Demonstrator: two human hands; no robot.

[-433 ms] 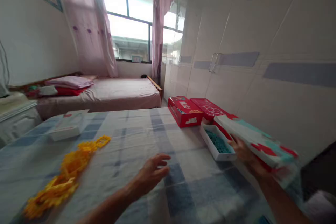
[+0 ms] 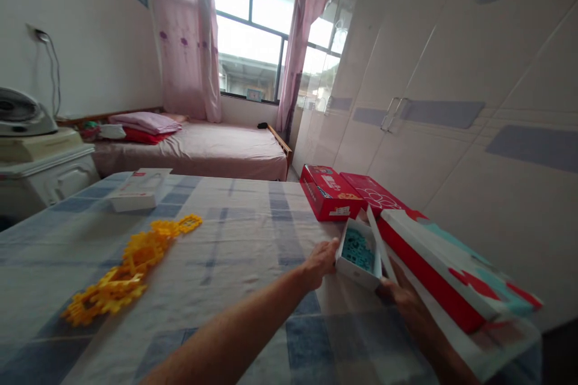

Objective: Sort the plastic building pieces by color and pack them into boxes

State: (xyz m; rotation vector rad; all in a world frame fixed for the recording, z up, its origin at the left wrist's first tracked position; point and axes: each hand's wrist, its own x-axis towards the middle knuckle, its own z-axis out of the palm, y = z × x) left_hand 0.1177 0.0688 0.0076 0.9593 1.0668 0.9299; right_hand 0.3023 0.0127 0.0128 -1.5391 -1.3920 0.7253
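Spillage of the teal pieces [image 2: 359, 248] seems possible if uneven pressure tips the open white box [image 2: 358, 275], near the checked cloth [image 2: 244, 264]'s right edge, between left hand [image 2: 320, 260] and right hand [image 2: 398, 292], both touching it, their grips too hidden to tell.

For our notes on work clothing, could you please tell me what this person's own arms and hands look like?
The left hand and right hand are both ungloved. The left forearm and right forearm taper toward the wrists and show no sleeve, watch or bracelet. Whether rings are worn is too blurred to tell.
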